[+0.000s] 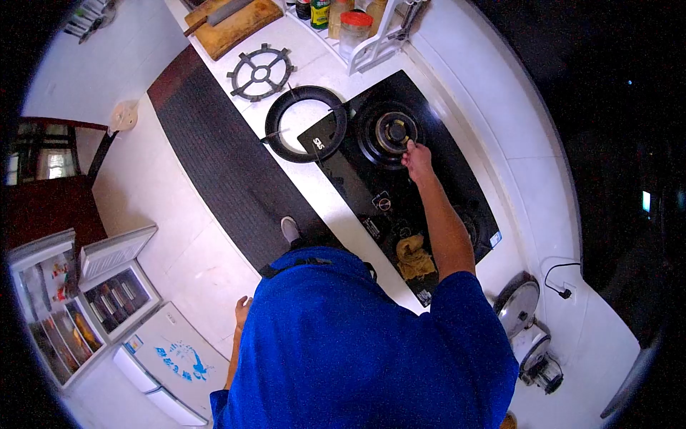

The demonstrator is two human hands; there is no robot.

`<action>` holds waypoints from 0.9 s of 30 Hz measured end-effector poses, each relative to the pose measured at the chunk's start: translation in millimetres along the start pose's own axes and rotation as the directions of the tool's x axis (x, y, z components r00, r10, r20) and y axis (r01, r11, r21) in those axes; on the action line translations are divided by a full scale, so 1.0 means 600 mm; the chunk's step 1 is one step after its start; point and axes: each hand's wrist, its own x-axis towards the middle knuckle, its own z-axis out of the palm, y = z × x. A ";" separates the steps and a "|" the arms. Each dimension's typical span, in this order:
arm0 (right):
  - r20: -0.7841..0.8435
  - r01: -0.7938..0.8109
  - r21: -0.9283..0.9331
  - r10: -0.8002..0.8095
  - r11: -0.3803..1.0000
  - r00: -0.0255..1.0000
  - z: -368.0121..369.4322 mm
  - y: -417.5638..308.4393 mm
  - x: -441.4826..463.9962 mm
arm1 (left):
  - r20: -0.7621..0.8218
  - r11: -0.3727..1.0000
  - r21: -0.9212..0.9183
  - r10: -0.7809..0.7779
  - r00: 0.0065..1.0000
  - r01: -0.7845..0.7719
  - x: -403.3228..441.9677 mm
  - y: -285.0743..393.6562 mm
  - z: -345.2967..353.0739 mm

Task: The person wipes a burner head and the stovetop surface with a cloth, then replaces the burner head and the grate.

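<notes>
From the right hand [419,161] at the burner [394,132], flat hob glass [457,168] gives passage at 3 o'clock, as far as the wall [525,118]. At 10 o'clock the black ring [307,93], with its prongs, blocks a low path; the jar rack [376,60] stands at 11, the crumpled cloth [414,257] at 6, and a knob [382,203] at 7.

White counter [336,214] — wooden board [250,27] | spoked grate [255,74] | jar rack [363,66] | black stove [393,187] | black ring [273,126] — overlapping stove's edge
</notes>
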 end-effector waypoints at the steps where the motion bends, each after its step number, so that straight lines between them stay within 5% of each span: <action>1: 0.006 0.009 -0.008 -0.009 1.000 1.000 0.000 0.002 0.003 | 0.027 0.988 -0.128 -0.080 0.996 0.083 -0.005 -0.005 0.003; 5: 0.003 0.016 -0.089 -0.016 0.996 1.000 0.006 -0.007 -0.001 | 0.002 0.995 -0.095 0.004 1.000 -0.004 0.014 -0.057 0.011; 7: 0.009 0.013 -0.082 -0.012 0.997 1.000 0.003 -0.003 0.010 | 0.059 0.948 -0.317 -0.013 0.998 0.031 0.001 -0.032 0.010; 13: 0.008 -0.020 -0.115 0.021 0.993 1.000 -0.009 -0.001 0.039 | 0.104 0.861 -0.502 -0.036 0.994 0.084 -0.050 0.106 -0.010; 17: -0.072 -0.017 -0.209 0.002 0.978 0.997 0.005 -0.028 0.014 | 0.112 0.914 -0.402 -0.003 0.994 0.048 -0.067 0.159 -0.019; 25: -0.074 0.103 -0.228 -0.122 0.968 0.990 0.011 -0.031 -0.002 | 0.104 0.840 -0.523 -0.100 0.989 0.140 -0.040 0.121 -0.008; 27: -0.066 0.107 -0.220 -0.124 0.970 0.990 0.011 -0.033 -0.003 | 0.152 0.804 -0.582 -0.036 0.988 0.119 0.019 0.012 0.021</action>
